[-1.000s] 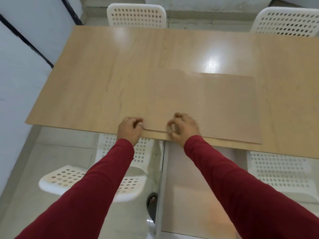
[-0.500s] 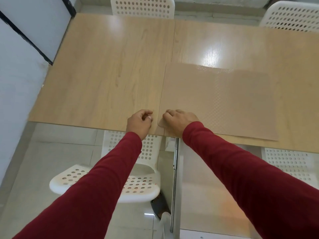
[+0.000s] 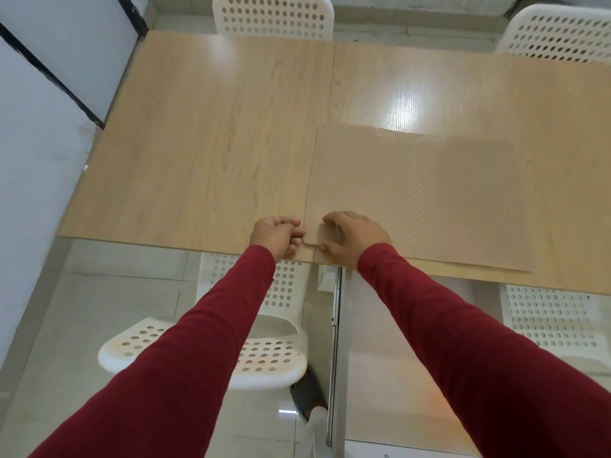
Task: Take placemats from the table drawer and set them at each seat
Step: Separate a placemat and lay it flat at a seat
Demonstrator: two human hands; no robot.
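A tan, dotted stack of placemats (image 3: 416,200) lies flat on the light wooden table (image 3: 215,143), right of the table's centre seam and close to the near edge. Both hands are at the stack's near left corner. My right hand (image 3: 355,238) rests on that corner with its fingers curled over the top mat. My left hand (image 3: 276,236) sits just left of the corner, its fingertips pinching at the mat's edge. How many mats lie in the stack cannot be told.
White perforated chairs stand around the table: two at the far side (image 3: 272,16) (image 3: 558,33), one under the near edge at left (image 3: 211,342), and one at near right (image 3: 552,322). A grey wall with a black strip (image 3: 49,71) runs along the left.
The view has shifted so the placemats sit further right in frame. Both hands stay at the near left corner, and my right hand now covers more of that corner.
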